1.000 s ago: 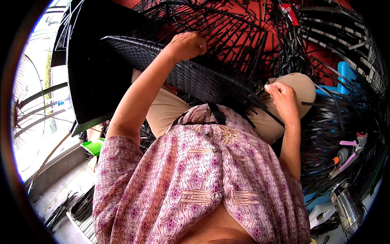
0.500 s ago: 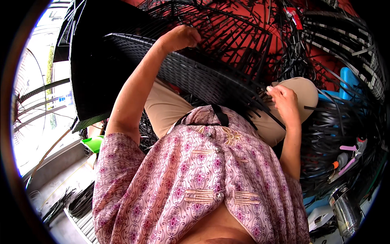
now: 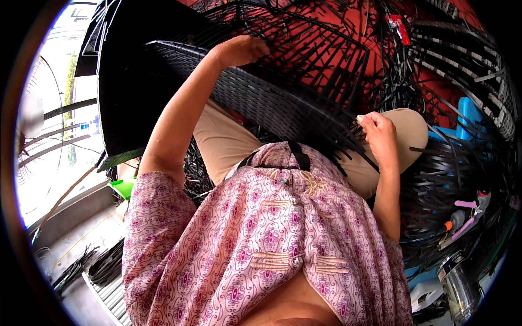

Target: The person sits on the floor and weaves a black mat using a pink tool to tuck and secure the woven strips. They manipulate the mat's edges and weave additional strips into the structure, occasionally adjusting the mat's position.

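A black woven wicker piece (image 3: 261,103) lies slantwise across my lap, its tight weave facing me. Loose black strips (image 3: 326,65) fan out from its far side and its right end. My left hand (image 3: 243,50) reaches over the far edge of the weave, fingers curled closed; what they grip is hidden behind the knuckles. At the right end, beside my knee, my right hand (image 3: 379,133) is closed in a pinch on a thin black strip among the loose ends.
On the left rises a dark panel (image 3: 125,81), with a green scoop-like thing (image 3: 124,187) below it. To the right lie heaped black strips (image 3: 429,201), pink-handled cutters (image 3: 472,214), a blue plastic thing (image 3: 470,117) and a clear jar (image 3: 459,288). Red floor covering (image 3: 348,16) shows beyond.
Both hands keep nearly the same places. My right hand's fingers have drawn slightly closer together, and the view has shifted a little.
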The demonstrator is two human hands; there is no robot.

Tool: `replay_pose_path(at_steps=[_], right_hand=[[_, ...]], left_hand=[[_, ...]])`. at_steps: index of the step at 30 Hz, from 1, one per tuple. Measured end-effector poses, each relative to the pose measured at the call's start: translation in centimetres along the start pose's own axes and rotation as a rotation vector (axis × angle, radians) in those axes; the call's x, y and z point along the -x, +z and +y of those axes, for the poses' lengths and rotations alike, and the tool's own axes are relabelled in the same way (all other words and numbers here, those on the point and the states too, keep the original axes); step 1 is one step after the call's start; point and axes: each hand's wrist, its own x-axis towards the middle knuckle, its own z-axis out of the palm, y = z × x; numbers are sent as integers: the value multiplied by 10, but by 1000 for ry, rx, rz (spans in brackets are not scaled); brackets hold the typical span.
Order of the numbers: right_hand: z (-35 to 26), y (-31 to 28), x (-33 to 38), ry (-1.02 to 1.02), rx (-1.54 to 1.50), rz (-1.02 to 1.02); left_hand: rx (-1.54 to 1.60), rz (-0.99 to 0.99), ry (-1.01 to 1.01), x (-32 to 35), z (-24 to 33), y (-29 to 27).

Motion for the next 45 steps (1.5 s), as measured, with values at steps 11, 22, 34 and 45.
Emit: replay_pose_path(at_steps=[11,22,34,45], right_hand=[[3,-13,7,40,21,-38],[-9,5,3,-65,91,29],[11,-15,12,71,-31,-73],[9,-1,1,14,-205,-84]], left_hand=[[-10,141,-189,20,-11,-14],[-65,59,59,17,-37,-26],[-59,60,-191,14,-59,-49],[-413,89,-268,26,-50,-38]])
